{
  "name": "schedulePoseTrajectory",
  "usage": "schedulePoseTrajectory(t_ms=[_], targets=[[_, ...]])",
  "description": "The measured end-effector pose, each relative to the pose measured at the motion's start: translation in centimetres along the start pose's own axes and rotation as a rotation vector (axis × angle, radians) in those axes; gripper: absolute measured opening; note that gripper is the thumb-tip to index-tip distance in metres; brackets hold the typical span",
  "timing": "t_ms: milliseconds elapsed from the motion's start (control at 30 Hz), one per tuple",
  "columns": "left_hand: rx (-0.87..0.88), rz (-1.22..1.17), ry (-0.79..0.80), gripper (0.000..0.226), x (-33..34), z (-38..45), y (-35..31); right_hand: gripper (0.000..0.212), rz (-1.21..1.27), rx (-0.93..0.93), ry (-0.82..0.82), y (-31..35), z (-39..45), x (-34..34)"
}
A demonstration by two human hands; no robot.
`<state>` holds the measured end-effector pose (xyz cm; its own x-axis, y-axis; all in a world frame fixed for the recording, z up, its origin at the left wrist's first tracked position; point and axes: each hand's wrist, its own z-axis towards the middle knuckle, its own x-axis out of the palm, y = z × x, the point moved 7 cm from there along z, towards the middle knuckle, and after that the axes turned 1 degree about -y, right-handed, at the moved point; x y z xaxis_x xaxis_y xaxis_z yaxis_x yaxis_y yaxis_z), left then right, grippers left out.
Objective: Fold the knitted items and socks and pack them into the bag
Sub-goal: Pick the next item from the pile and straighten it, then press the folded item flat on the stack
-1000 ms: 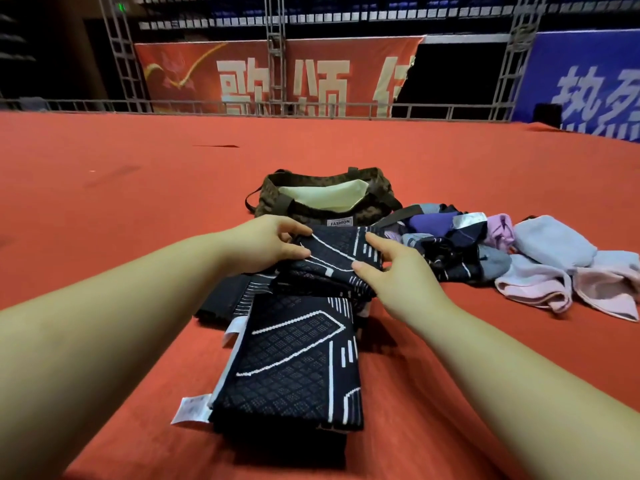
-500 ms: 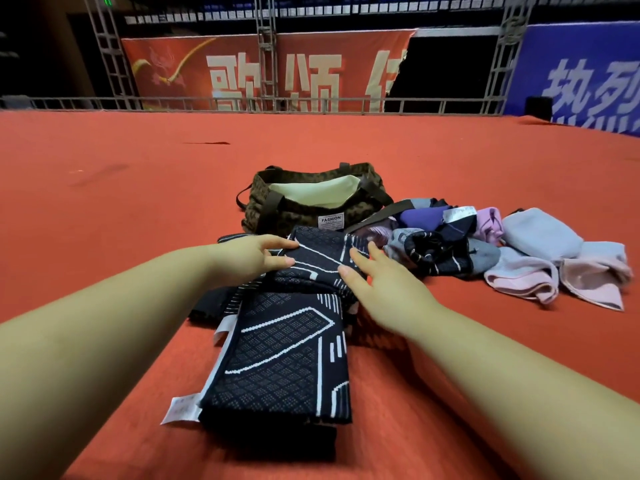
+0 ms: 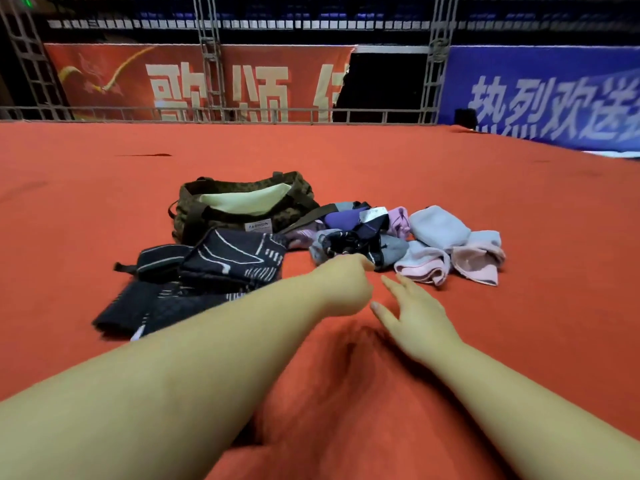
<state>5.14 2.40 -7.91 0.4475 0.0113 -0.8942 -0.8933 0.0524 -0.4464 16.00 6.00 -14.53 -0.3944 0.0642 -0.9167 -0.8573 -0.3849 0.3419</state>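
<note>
A dark navy knitted item with a white line pattern [image 3: 235, 258] lies folded on the red carpeted floor [image 3: 485, 341], its upper folded part resting on a longer stretch of the same dark knit that runs toward the viewer and passes under the left forearm. A small white tag shows at its near edge. Just behind it stands an olive-brown patterned fabric bag [image 3: 242, 209] with dark straps, a pale cream lining showing in its open mouth and a small white label on the front. To the right of the bag, touching its strap, is a loose heap of socks and small knits [image 3: 360, 233] in purple, grey and dark stripes, and beside that several pale lilac and pink pieces [image 3: 446, 247].

The left hand [image 3: 341, 289] reaches across to the near edge of the heap, its fingers curled under; whether its grip holds a sock cannot be told. The right hand [image 3: 415, 313] hovers just beside it above the floor, fingers straight and spread, grip wide and empty.
</note>
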Motion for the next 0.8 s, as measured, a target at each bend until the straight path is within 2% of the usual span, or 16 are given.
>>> schedulePoseTrajectory(t_ms=[133, 200, 267, 300, 367, 400, 467, 600, 667, 800], targets=[[-0.044, -0.095, -0.021, 0.043, 5.5, 2.1, -0.3, 0.064, -0.143, 0.136, -0.088, -5.6, -1.1, -2.3], [-0.044, -0.110, -0.049, 0.043, 7.9, 3.1, -0.2, 0.069, -0.059, 0.139, -0.069, -6.0, -1.3, -2.6], [-0.010, -0.089, -0.069, 0.044, 9.8, 4.4, -0.4, 0.084, 0.195, 0.128, 0.156, -4.6, -1.0, -1.3], [0.006, -0.089, -0.074, 0.045, 10.5, 5.1, -0.6, 0.090, 0.234, 0.092, 0.115, -4.1, -0.1, -1.5], [0.005, -0.127, -0.105, 0.047, 11.1, 6.8, -1.0, 0.078, 0.184, 0.134, 0.006, -6.3, 2.3, -1.3], [-0.007, -0.149, -0.132, 0.048, 11.1, 7.8, -1.0, 0.076, 0.078, 0.144, -0.061, -7.7, 3.4, -1.3], [-0.033, -0.140, -0.179, 0.050, 11.0, 9.5, -1.0, 0.070, 0.069, 0.203, -0.101, -9.4, 4.8, -1.0], [-0.077, -0.079, -0.254, 0.044, 11.0, 11.7, -0.7, 0.028, 0.175, 0.247, -0.266, -11.0, 6.1, -0.6], [-0.095, -0.150, -0.288, 0.035, 10.9, 12.4, -0.6, 0.021, 0.186, 0.295, -0.289, -11.8, 6.0, -0.9], [-0.132, -0.194, -0.342, 0.016, 10.3, 12.4, -0.6, 0.020, 0.134, 0.287, -0.239, -11.3, 5.7, -1.0]])
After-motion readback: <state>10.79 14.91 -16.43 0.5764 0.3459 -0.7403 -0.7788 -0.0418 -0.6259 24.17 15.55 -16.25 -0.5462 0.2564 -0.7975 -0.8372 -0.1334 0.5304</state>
